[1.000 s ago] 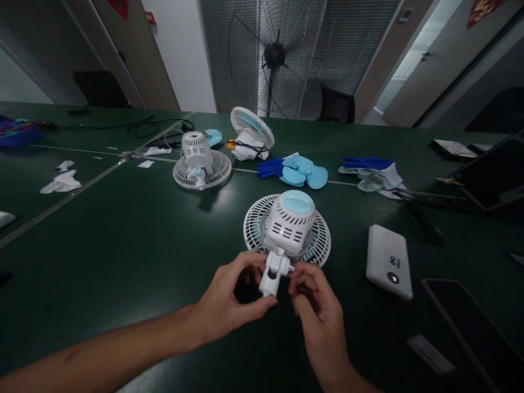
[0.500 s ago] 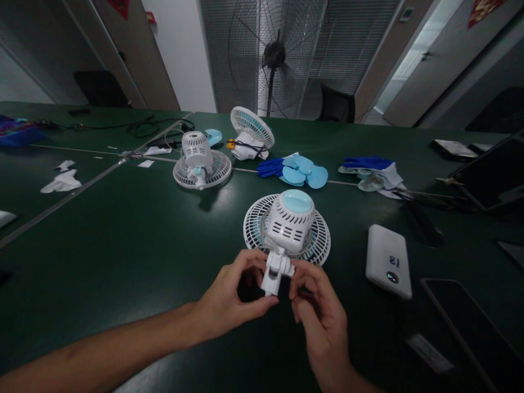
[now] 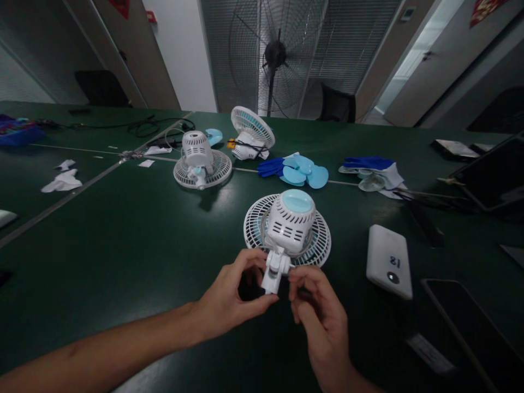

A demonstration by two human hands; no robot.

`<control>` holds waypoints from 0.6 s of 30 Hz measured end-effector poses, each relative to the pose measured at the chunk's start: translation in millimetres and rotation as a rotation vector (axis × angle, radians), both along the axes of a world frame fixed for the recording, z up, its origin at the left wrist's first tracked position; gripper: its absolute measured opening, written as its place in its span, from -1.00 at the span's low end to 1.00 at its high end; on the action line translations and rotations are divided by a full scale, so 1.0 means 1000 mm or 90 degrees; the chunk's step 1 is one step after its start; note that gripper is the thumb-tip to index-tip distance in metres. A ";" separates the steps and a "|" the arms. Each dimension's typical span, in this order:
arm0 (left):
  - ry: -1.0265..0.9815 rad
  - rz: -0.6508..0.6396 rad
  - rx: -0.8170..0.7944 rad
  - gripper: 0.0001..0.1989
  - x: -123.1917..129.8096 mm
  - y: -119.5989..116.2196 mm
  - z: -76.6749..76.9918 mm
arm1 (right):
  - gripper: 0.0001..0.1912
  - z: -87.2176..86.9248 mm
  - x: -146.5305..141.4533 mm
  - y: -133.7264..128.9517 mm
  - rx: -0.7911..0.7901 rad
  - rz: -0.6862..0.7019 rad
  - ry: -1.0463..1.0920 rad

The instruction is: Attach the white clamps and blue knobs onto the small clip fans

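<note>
White plastic makes up the small fan (image 3: 287, 225), which lies grille-down on the green table (image 3: 123, 229) directly in front of the person. Head view: the left hand (image 3: 229, 297) and the right hand (image 3: 317, 305) both pinch the fan's bracket (image 3: 273, 273), which sticks out toward the camera; the left grip closes on it from the left side with thumb below and fingers above, the right grip from the right side with fingertips pressed to it. Compared with a second ago, the bracket has risen slightly and the hands have drawn closer to the fan body; the fan itself has not shifted, so the work appears confined to the bracket joint. Count: three small fans, namely this one, a second fan (image 3: 202, 161) and a third fan (image 3: 250, 134) farther back; one loose blue blade set (image 3: 303, 172); one white power bank (image 3: 389, 261) to the right; one large standing fan (image 3: 274, 54) behind the table.
</note>
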State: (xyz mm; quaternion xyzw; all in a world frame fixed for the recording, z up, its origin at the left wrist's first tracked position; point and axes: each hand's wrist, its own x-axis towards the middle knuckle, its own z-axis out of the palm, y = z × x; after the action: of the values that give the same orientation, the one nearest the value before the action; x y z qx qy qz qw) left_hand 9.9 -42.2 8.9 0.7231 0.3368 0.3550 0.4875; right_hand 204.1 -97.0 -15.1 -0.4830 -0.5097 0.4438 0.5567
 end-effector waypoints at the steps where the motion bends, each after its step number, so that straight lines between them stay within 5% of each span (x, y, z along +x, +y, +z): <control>1: 0.003 0.000 -0.001 -0.47 0.000 0.000 0.000 | -0.73 0.000 0.000 0.000 0.003 -0.001 0.004; 9: 0.018 0.007 0.011 -0.48 0.000 0.000 0.000 | -0.73 0.004 -0.001 0.007 -0.062 -0.023 -0.004; 18: 0.009 0.012 0.012 -0.48 0.000 0.000 -0.003 | -0.76 0.000 0.000 0.000 0.000 0.010 -0.003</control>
State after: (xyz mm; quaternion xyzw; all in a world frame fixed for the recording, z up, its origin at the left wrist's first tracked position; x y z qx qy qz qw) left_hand 10.4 -41.7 6.3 0.7270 0.3438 0.3573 0.4750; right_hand 204.4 -97.2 -15.3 -0.4801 -0.5149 0.4472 0.5517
